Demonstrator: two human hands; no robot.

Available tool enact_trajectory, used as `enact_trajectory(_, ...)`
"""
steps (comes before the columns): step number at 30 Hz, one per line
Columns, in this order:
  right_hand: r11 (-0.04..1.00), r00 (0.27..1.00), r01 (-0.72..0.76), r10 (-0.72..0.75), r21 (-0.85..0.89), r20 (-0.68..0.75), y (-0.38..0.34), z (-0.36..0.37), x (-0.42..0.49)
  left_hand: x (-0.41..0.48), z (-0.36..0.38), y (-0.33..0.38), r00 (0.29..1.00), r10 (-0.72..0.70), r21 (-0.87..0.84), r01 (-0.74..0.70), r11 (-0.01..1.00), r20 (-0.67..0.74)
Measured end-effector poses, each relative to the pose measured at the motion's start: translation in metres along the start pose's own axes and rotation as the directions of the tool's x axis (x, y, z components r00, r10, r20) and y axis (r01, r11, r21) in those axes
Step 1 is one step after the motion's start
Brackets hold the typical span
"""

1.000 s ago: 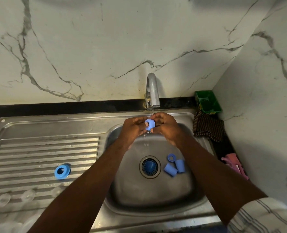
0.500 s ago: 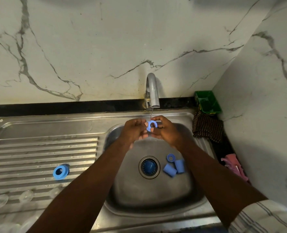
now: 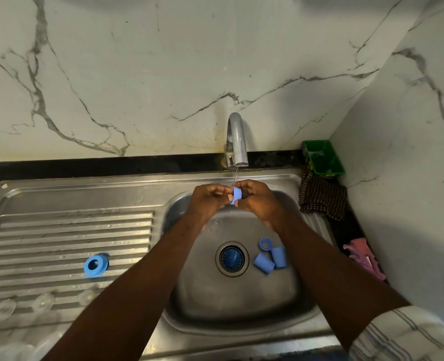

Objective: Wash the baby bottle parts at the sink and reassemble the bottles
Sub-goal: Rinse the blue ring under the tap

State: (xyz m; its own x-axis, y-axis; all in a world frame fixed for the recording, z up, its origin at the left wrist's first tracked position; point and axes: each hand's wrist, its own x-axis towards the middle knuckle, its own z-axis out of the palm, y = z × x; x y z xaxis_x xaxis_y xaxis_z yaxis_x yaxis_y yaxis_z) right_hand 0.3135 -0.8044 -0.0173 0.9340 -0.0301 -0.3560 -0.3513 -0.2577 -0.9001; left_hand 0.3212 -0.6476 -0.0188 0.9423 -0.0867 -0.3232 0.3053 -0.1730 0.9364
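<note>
Where the view came closest to the person, a striped sleeve [image 3: 408, 334] showed on the right arm, and both bare forearms reached forward over the front rim of the steel sink [image 3: 241, 340]. On the ribbed drainboard [image 3: 59, 230] to the left, three clear dome-like pieces [image 3: 44, 300] lay in a row near the front edge, too faint to tell exactly what they were. A little farther back on the same ribs sat a blue collar ring [image 3: 96, 264], its hole facing up, well apart from the basin.

Inside the basin, just right of the drain strainer [image 3: 232, 258], two blue caps [image 3: 263, 263] lay on their sides touching each other, with a smaller blue ring [image 3: 265, 243] just behind them. Level with these, on the dark worktop along the right wall, lay a pink item [image 3: 364, 256].

Beyond the caps, over the far part of the basin, the left hand [image 3: 207, 201] and the right hand [image 3: 258, 201] met. The fingers of both were curled in and pinched a small blue bottle part [image 3: 237, 195] between them from either side, directly under the tap [image 3: 237, 142]. A thin stream of water [image 3: 235, 175] fell from the spout onto the top of that part.

To the right of the hands a dark checked cloth [image 3: 322, 196] lay crumpled on the worktop, and a green tub [image 3: 322, 157] stood in the corner just behind it. A veined marble wall [image 3: 137, 74] rose at the back.
</note>
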Motion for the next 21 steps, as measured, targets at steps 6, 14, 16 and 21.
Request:
enact_trajectory(6, 0.995, 0.998, 0.017, -0.022, -0.094, -0.059, -0.009, 0.009, 0.001, 0.003, 0.002, 0.009, 0.987, 0.109, 0.015, -0.108, 0.994, -0.118)
enact_trajectory(14, 0.994, 0.982, 0.105, -0.107, -0.026, -0.156, -0.003, 0.009, 0.001, 0.003, -0.008, 0.006, 0.981, -0.132, -0.216, 0.099, 0.971, -0.144)
enact_trajectory(16, 0.990, 0.976, 0.137, -0.139, -0.019, -0.165, -0.004, 0.011, 0.001, 0.000, -0.007, 0.004, 0.985, -0.145, -0.232, 0.120, 0.965, -0.093)
enact_trajectory(21, 0.994, 0.992, 0.109, -0.108, 0.010, -0.070, 0.002, 0.014, -0.004, 0.000, -0.007, -0.002, 0.998, -0.059, -0.170, 0.056, 0.984, -0.014)
